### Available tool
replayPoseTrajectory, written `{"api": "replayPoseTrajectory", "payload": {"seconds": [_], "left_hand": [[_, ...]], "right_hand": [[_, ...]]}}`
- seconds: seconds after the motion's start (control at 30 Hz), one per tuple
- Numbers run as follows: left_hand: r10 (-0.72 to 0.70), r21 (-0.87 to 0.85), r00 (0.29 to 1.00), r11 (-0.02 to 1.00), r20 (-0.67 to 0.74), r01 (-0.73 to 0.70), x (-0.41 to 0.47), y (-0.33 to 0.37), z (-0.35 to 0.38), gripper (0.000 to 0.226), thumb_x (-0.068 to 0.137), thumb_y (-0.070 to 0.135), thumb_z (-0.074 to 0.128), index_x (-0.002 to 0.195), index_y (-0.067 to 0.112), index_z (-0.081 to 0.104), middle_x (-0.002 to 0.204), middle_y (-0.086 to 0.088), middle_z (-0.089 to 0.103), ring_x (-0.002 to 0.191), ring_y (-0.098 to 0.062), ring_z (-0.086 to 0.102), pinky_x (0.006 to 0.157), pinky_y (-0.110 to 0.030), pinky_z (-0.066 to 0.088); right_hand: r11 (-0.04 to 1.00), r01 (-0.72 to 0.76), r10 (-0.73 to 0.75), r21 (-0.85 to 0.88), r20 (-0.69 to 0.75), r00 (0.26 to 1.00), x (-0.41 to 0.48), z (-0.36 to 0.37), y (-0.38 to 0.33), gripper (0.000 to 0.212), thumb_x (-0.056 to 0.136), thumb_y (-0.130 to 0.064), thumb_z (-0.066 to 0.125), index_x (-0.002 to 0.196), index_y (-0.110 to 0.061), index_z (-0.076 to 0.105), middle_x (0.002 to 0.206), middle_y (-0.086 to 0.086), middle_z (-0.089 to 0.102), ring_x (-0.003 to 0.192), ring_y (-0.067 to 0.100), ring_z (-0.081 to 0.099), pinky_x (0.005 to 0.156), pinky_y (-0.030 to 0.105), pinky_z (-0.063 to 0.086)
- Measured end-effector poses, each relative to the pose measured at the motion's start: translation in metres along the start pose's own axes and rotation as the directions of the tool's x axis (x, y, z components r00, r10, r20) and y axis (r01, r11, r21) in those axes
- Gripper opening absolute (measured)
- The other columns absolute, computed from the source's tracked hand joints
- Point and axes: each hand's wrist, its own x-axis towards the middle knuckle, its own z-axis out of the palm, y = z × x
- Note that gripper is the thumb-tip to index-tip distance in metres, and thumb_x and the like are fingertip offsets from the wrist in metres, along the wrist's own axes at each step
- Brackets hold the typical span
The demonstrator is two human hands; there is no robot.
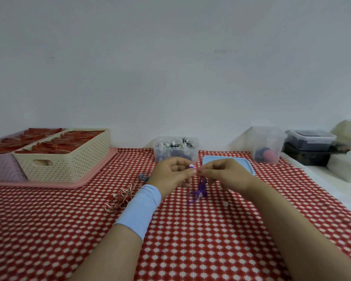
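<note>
A purple earphone cable (pixel 201 189) hangs in a tangled bundle between my two hands, above the red-and-white patterned tablecloth (pixel 190 240). My left hand (pixel 170 175), with a light blue wristband, pinches the cable's white-and-purple earbud (pixel 191 165) at the fingertips. My right hand (pixel 225 175) pinches the cable right beside it, fingertips almost touching the left ones. The lower part of the bundle dangles down to the cloth.
A red-and-white earphone cable (pixel 122 196) lies left of my left wrist, a bluish one (pixel 143 177) behind it. A clear tub of earphones (pixel 175 152) and a blue lid (pixel 228 160) sit behind my hands. Cream basket (pixel 69 159) on pink tray at left; containers at right.
</note>
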Motion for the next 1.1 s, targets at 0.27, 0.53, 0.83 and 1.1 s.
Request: {"api": "replayPoseTrajectory", "payload": {"seconds": [0.27, 0.53, 0.83, 1.1], "left_hand": [[0.038, 0.11, 0.998, 0.993, -0.052, -0.032, 0.002, -0.001, -0.005, 0.018, 0.083, 0.001, 0.074, 0.1, 0.008, 0.074, 0.075, -0.009, 0.073, 0.062, -0.012, 0.067, 0.064, -0.027, 0.06], [0.064, 0.323, 0.996, 0.946, -0.068, -0.039, 0.004, -0.005, -0.008, 0.024, 0.083, 0.006, 0.075, 0.106, 0.014, 0.073, 0.079, 0.001, 0.071, 0.065, -0.009, 0.068, 0.064, -0.029, 0.061], [0.05, 0.476, 0.995, 0.88, -0.085, -0.003, 0.005, -0.005, -0.008, 0.018, 0.083, 0.014, 0.077, 0.101, 0.015, 0.075, 0.075, 0.002, 0.072, 0.068, -0.02, 0.071, 0.068, -0.036, 0.062], [0.04, 0.586, 0.999, 0.81, -0.012, -0.026, 0.003, -0.004, -0.006, 0.019, 0.081, 0.016, 0.079, 0.1, 0.018, 0.076, 0.078, 0.009, 0.07, 0.063, -0.01, 0.068, 0.071, -0.028, 0.061]], "right_hand": [[0.932, 0.118, -0.114, -0.343, 0.033, 0.993, 0.006, 0.002, 0.011, 0.032, 0.085, -0.009, 0.07, 0.108, -0.03, 0.075, 0.108, -0.018, 0.071, 0.088, -0.01, 0.063, 0.08, 0.009, 0.047], [0.89, 0.136, -0.132, -0.436, 0.039, 0.99, 0.005, 0.002, 0.005, 0.017, 0.08, -0.012, 0.076, 0.084, -0.028, 0.069, 0.094, -0.012, 0.069, 0.082, 0.001, 0.064, 0.073, 0.018, 0.049], [0.767, -0.03, 0.084, -0.641, 0.054, 0.995, 0.003, 0.01, -0.003, 0.031, 0.065, -0.058, 0.085, 0.076, -0.03, 0.08, 0.073, -0.014, 0.073, 0.075, 0.005, 0.068, 0.077, 0.036, 0.061], [0.739, 0.009, 0.072, -0.673, 0.092, 0.993, 0.003, 0.008, -0.002, 0.013, 0.077, -0.038, 0.082, 0.083, -0.025, 0.082, 0.077, -0.01, 0.075, 0.075, 0.009, 0.069, 0.079, 0.034, 0.061]]}}
